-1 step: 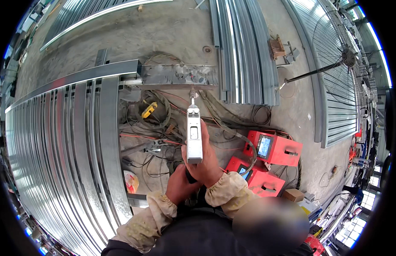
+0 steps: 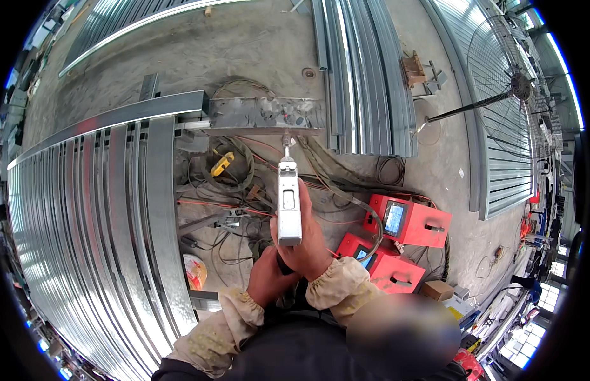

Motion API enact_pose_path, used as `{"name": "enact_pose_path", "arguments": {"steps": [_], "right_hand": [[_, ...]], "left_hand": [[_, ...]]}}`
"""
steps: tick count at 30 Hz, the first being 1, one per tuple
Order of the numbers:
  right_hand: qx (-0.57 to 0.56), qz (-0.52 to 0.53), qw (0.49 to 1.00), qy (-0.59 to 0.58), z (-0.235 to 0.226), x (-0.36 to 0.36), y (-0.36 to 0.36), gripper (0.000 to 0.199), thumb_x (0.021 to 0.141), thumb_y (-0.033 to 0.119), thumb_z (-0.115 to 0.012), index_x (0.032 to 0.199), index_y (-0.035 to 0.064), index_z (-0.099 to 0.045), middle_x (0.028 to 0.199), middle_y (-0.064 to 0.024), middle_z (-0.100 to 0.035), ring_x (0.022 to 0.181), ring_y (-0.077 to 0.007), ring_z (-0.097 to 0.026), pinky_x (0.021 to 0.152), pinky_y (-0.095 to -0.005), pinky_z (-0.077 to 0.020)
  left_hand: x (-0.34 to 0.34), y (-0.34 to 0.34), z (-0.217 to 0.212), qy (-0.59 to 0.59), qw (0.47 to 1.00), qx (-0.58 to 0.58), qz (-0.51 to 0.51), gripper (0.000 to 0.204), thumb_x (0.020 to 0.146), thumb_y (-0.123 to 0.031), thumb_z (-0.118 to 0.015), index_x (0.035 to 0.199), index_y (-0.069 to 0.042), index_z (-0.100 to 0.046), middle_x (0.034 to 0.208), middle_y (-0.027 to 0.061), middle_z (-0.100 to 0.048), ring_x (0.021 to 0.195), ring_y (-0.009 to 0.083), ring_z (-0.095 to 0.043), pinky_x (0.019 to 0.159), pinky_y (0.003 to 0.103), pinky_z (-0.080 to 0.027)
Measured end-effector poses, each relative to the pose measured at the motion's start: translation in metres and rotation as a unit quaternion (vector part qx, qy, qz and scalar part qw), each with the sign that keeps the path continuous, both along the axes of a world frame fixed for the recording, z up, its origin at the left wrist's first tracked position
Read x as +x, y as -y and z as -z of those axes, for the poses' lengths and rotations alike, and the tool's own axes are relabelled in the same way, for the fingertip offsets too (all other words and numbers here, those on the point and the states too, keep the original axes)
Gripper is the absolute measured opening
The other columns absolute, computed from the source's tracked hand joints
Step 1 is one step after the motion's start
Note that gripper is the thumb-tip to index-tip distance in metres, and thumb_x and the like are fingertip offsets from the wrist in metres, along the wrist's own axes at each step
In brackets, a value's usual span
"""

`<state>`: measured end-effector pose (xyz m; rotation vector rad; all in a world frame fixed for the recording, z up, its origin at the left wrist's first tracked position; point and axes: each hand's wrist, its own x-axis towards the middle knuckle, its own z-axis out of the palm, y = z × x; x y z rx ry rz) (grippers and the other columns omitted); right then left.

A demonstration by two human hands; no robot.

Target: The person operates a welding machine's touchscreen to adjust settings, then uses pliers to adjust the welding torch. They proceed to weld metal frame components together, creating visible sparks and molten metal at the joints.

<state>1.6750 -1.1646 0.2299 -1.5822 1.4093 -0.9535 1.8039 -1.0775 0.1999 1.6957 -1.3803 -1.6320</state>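
My right hand (image 2: 309,247) is closed around a white welding gun (image 2: 288,219), which points away from me. Its narrow nozzle (image 2: 287,143) ends at the near edge of a scuffed grey steel plate (image 2: 257,113); whether the tip touches is too small to tell. Just below and left, my left hand (image 2: 268,277) is closed on a black part (image 2: 283,264) under the rear of the gun, perhaps its handle or cable. The two hands meet there, and the gun body hides some right-hand fingers.
Long steel profiles (image 2: 161,209) fill the left side; another stack (image 2: 368,82) lies far right of the plate. Red machines (image 2: 428,223) with screens stand at right. Cables, a yellow tool (image 2: 222,164) and a round tub (image 2: 194,272) lie between. A fan (image 2: 519,86) stands farther right.
The steel plate and the profiles beside it appear shifted very slightly in the picture. Both hands keep the same hold on the gun.
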Motion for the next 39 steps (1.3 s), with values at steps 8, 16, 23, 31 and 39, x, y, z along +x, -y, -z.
{"name": "enact_pose_path", "arguments": {"steps": [8, 16, 23, 31, 39], "right_hand": [[0.087, -0.017, 0.996, -0.001, -0.007, -0.006, 0.029, 0.098, 0.090, 0.008, -0.072, 0.163, -0.0032, -0.007, 0.127, -0.0263, -0.065, 0.101, -0.0452, -0.072, 0.081, -0.0456, -0.0591], [0.080, -0.040, 0.996, -0.023, 0.002, -0.005, 0.034, 0.103, 0.088, 0.010, -0.076, 0.161, -0.0101, -0.007, 0.140, -0.0326, -0.055, 0.111, -0.0460, -0.068, 0.090, -0.0445, -0.0566], [0.090, -0.049, 0.995, -0.004, 0.001, -0.003, 0.035, 0.108, 0.086, 0.012, -0.079, 0.161, -0.0115, -0.005, 0.139, -0.0316, -0.055, 0.103, -0.0439, -0.071, 0.085, -0.0429, -0.0583], [0.076, -0.047, 0.996, -0.003, 0.002, -0.002, 0.034, 0.110, 0.085, 0.010, -0.080, 0.161, -0.0119, -0.005, 0.133, -0.0309, -0.059, 0.102, -0.0432, -0.071, 0.084, -0.0433, -0.0585], [0.071, -0.046, 0.996, -0.040, -0.002, -0.003, 0.031, 0.113, 0.085, 0.009, -0.080, 0.162, -0.0112, 0.000, 0.148, -0.0350, -0.048, 0.126, -0.0432, -0.063, 0.100, -0.0416, -0.0538]], "left_hand": [[0.000, 0.028, 0.004, -0.013, 0.999, 0.007, 0.040, 0.059, 0.075, -0.029, -0.088, 0.123, -0.005, -0.064, 0.118, 0.0196, -0.068, 0.111, 0.0404, -0.066, 0.091, 0.046, -0.054], [0.006, 0.038, 0.009, -0.038, 0.997, 0.046, 0.053, 0.071, 0.077, -0.026, -0.088, 0.137, -0.004, -0.057, 0.128, 0.0209, -0.067, 0.121, 0.0388, -0.066, 0.096, 0.043, -0.054], [0.011, 0.030, 0.017, -0.040, 0.998, 0.033, 0.030, 0.077, 0.077, -0.031, -0.090, 0.139, -0.005, -0.053, 0.125, 0.0193, -0.069, 0.116, 0.0395, -0.068, 0.093, 0.044, -0.055], [0.012, 0.033, 0.015, -0.030, 0.998, 0.030, 0.037, 0.077, 0.077, -0.032, -0.090, 0.139, -0.006, -0.052, 0.124, 0.0201, -0.068, 0.114, 0.0415, -0.068, 0.090, 0.045, -0.055], [0.015, 0.037, 0.012, -0.066, 0.996, 0.039, 0.048, 0.079, 0.076, -0.031, -0.091, 0.141, -0.006, -0.054, 0.127, 0.0209, -0.067, 0.113, 0.0363, -0.070, 0.089, 0.042, -0.056]]}}
